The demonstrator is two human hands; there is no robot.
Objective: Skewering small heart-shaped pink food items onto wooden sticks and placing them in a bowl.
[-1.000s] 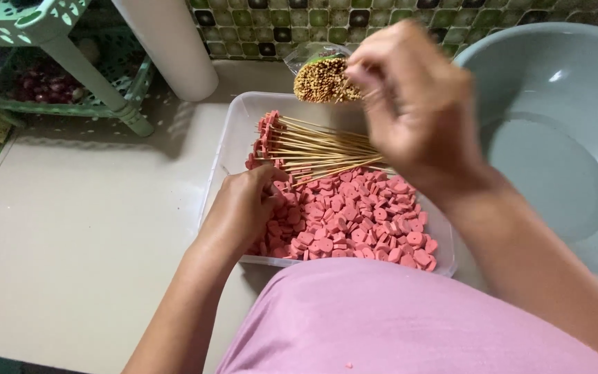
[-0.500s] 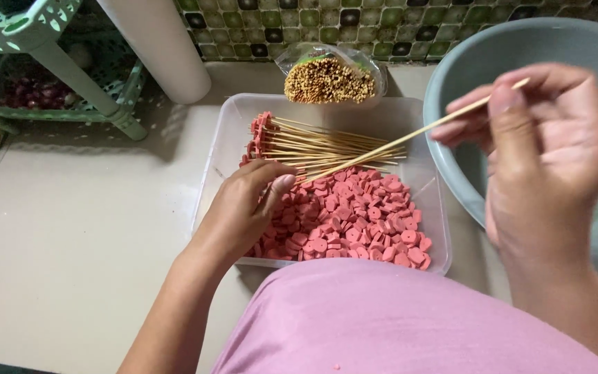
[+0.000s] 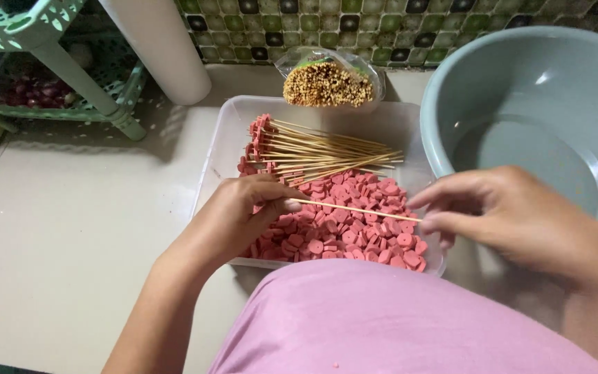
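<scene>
Skewer (image 3: 354, 209) held level between right hand (image 3: 513, 215), left hand (image 3: 240, 215).

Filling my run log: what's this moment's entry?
left hand: on skewer tip | right hand: pinches skewer | sausage slices in tray

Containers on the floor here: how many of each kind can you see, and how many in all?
Clear plastic tray of pink slices: 1
Grey-green basin: 1
Clear bag of bare skewers: 1
Green baskets: 1
Total: 4

Home kitchen floor: tiled wall (image 3: 382, 28), basin (image 3: 520, 90)
</scene>
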